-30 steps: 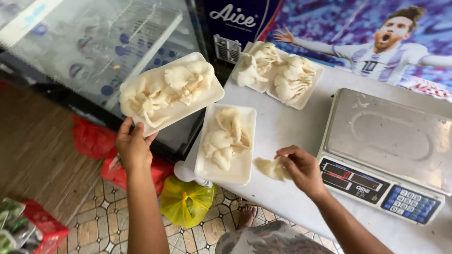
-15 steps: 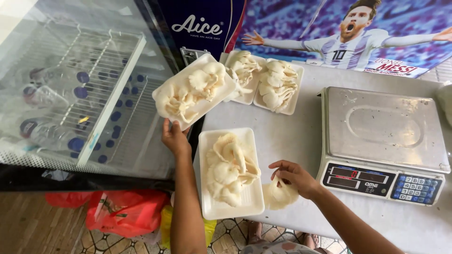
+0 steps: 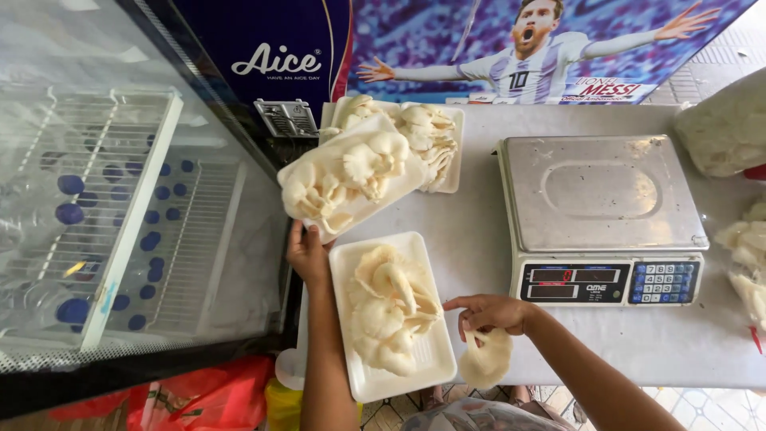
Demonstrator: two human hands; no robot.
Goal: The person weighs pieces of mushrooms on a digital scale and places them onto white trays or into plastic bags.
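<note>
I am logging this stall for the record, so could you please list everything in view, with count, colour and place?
white foam trays of pale oyster mushrooms: four; one near table edge, one lifted, two at back.
loose pale mushroom cluster: one, cream, under right hand.
grey digital weighing scale: one, steel pan, table right.
clear bag of mushrooms: one, whitish, far right.
white table: one, under everything.
glass-topped freezer: one, left, wire baskets inside.
red plastic bags: on floor, below freezer.
left hand: holds lifted tray.
right hand: grips loose cluster.
</note>
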